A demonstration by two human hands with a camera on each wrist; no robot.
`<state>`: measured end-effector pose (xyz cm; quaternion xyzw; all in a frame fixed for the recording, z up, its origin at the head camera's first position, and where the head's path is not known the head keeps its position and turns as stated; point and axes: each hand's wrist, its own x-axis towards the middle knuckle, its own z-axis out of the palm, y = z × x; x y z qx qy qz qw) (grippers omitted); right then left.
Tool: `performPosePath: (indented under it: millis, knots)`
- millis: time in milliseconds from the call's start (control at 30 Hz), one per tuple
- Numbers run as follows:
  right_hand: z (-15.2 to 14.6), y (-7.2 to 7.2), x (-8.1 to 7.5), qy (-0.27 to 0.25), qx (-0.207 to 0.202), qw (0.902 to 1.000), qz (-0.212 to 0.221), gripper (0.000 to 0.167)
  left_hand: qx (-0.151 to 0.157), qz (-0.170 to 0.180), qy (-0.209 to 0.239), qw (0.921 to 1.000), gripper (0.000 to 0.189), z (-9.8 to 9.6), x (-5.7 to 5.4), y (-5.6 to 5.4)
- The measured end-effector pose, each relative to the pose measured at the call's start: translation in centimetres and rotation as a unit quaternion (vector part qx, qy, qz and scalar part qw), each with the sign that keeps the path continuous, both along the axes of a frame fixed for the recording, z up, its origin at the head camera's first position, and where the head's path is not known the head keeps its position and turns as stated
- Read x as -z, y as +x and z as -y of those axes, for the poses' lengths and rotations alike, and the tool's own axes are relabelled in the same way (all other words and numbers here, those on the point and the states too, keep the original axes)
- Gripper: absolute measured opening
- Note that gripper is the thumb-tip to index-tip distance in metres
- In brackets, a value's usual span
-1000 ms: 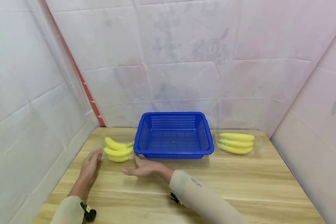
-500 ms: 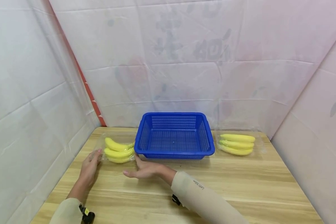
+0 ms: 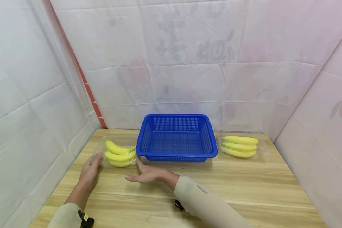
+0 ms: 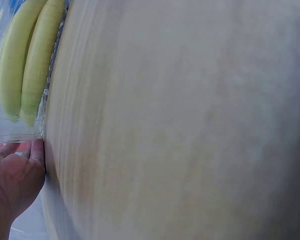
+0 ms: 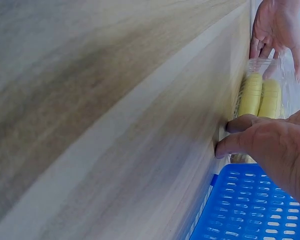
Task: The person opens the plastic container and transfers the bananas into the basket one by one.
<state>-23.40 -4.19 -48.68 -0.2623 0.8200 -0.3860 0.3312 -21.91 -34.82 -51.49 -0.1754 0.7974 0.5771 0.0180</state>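
A clear plastic box [image 3: 114,136] with yellow bananas [image 3: 119,155] inside sits on the table at the left, close against the blue basket [image 3: 175,155]. My left hand [image 3: 88,171] touches the box's left end, its fingertips along the wall; the left wrist view shows those fingers [image 4: 37,149] low at the end beside the bananas [image 4: 37,60]. At the opposite end is my right hand [image 3: 149,173], thumb stretched out to the left and fingers reaching between box and basket. Its fingertips are partly hidden by the basket rim. In the right wrist view, both hands flank the box.
A second clear box [image 3: 263,144] of bananas [image 3: 240,147] lies right of the basket. White printed sheeting [image 3: 182,79] walls the back and sides of the wooden table [image 3: 245,186]. The basket holds nothing.
Both hands stay at the ends of the left box, with hardly any movement. The head view has shifted slightly; box, basket and bananas keep their places.
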Motion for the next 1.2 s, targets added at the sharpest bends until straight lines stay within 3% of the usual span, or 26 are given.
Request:
performPosePath:
  millis: [300,667,933,1200]
  knots:
    - [0.0,0.3,0.2,-0.004,-0.023,0.9997,-0.009,0.112,0.009,0.006,-0.008,0.9999,0.104,0.1,-0.3,0.9]
    - [-0.4,0.5,-0.1,-0.007,-0.03,0.9994,-0.015,0.112,-0.003,0.0,-0.002,1.0,0.097,-0.2,-0.2,1.1]
    - [-1.0,0.1,-0.4,-0.039,-0.023,0.9988,0.015,0.108,0.019,0.012,-0.012,0.9997,0.106,-0.2,-0.6,1.2]
    - [-1.4,0.4,0.0,-0.05,-0.021,0.9984,-0.013,0.113,0.044,0.029,0.001,0.9986,0.107,0.0,-1.3,1.7]
